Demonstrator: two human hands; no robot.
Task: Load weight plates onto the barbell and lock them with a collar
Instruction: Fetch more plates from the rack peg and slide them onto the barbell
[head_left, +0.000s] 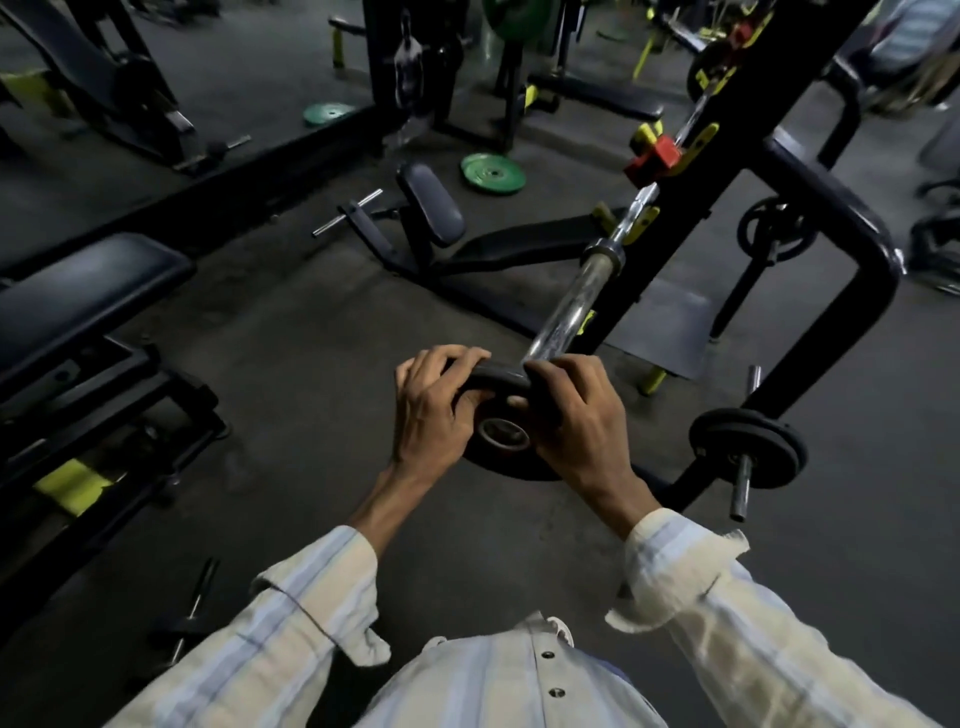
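Both hands grip a weight plate at the barbell's end.
Left hand (434, 415) and right hand (576, 415) curl their fingers round the black plate (511, 470); the barbell (566, 306) runs toward 1 o'clock.

Black weight plate (506, 470), chrome barbell (569, 306), pale striped sleeves (291, 623).

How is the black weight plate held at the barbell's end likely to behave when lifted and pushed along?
The black plate looks like solid metal, so probably stiff and heavy for its size; both hands grip it. Its round hole suggests it should slide along the smooth chrome barbell sleeve.
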